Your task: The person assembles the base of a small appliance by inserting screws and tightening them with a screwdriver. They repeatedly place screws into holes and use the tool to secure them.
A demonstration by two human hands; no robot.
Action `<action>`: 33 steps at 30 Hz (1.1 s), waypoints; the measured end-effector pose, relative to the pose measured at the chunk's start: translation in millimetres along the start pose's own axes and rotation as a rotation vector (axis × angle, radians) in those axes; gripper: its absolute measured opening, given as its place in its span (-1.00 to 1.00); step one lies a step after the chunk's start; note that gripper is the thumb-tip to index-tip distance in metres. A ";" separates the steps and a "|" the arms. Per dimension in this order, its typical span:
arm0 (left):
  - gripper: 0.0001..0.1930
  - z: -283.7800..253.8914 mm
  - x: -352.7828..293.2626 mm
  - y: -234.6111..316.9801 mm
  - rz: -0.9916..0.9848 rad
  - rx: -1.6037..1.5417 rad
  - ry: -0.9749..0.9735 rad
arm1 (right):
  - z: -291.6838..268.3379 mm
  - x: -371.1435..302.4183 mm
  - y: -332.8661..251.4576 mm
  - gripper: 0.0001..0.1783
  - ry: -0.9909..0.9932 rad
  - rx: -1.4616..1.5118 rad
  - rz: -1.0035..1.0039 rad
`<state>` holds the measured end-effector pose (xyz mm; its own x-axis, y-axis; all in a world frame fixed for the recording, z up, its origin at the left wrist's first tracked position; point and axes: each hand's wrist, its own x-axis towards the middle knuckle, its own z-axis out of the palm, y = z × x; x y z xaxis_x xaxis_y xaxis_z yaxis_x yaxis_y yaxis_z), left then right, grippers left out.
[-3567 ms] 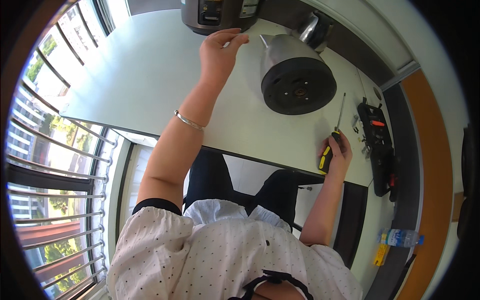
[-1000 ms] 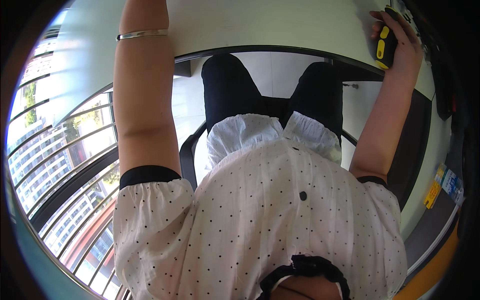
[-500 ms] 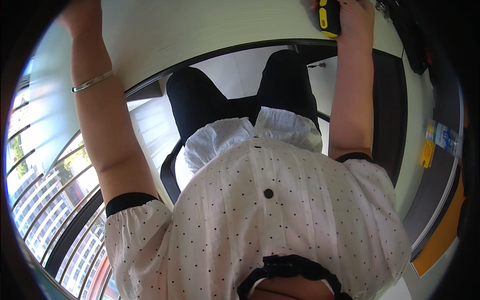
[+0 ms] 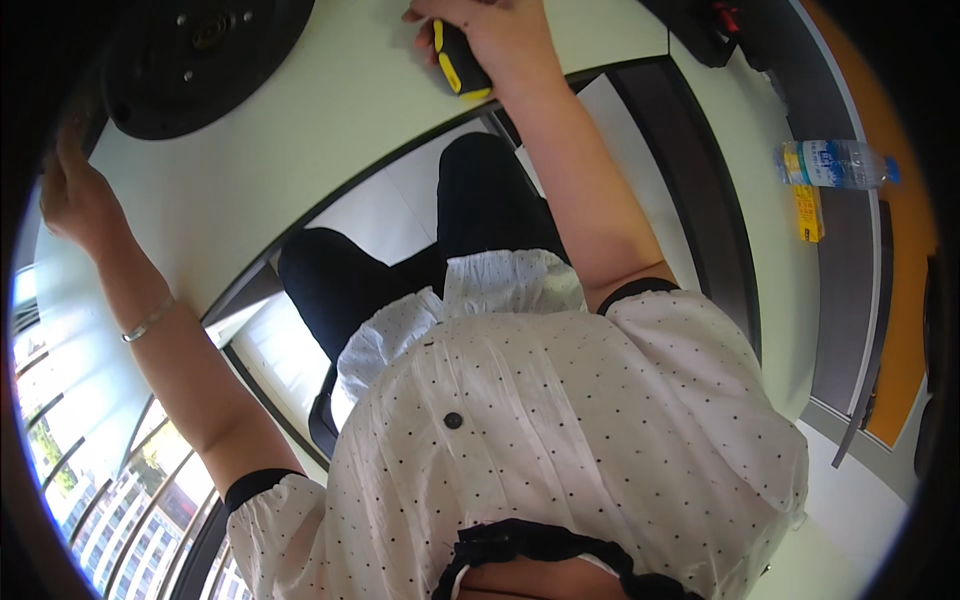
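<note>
My right hand (image 4: pixel 500 40), at the top of the view, is closed round a black-and-yellow handled tool (image 4: pixel 460 62). Its working end is out of sight, so the exact kind does not show. At the far left, my left hand (image 4: pixel 82 200) reaches up beside a round black base (image 4: pixel 205 65) with screws in its face. Some of the left fingers stretch upward along a dark edge and fade into the picture's dark rim. Whether they grip that edge is unclear.
Both forearms pass over the pale table's (image 4: pixel 330 130) dark front edge. On the right, a plastic bottle (image 4: pixel 850 164) with a blue cap lies beside a small yellow packet (image 4: pixel 808 213). A dark item with a red part (image 4: pixel 727 18) is at the upper right. Window bars (image 4: pixel 110 500) run along the left.
The view has swung, and the round black base now shows at the upper left. My left hand has come further into view. My right hand still grips the black-and-yellow tool.
</note>
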<state>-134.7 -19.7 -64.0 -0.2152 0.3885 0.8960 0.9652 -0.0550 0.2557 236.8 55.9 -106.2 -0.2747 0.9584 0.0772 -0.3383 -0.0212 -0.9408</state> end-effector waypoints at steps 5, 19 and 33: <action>-0.70 -4.3 -0.4 41.2 -0.085 -0.075 0.024 | 3.7 -9.6 -14.2 -0.52 0.055 -0.118 -0.076; -0.32 -9.9 -3.6 78.1 0.139 -0.325 -0.092 | -9.7 -48.4 -21.8 -0.49 -0.005 -0.194 -0.091; -0.27 2.5 -11.1 99.8 0.111 -0.196 -0.159 | 16.6 -116.7 -21.7 -0.61 -0.153 -0.774 -0.205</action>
<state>-35.6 -27.2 -49.4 -0.0691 0.5087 0.8582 0.9311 -0.2759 0.2386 261.3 -60.2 -89.3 -0.4138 0.8711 0.2646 0.3071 0.4072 -0.8602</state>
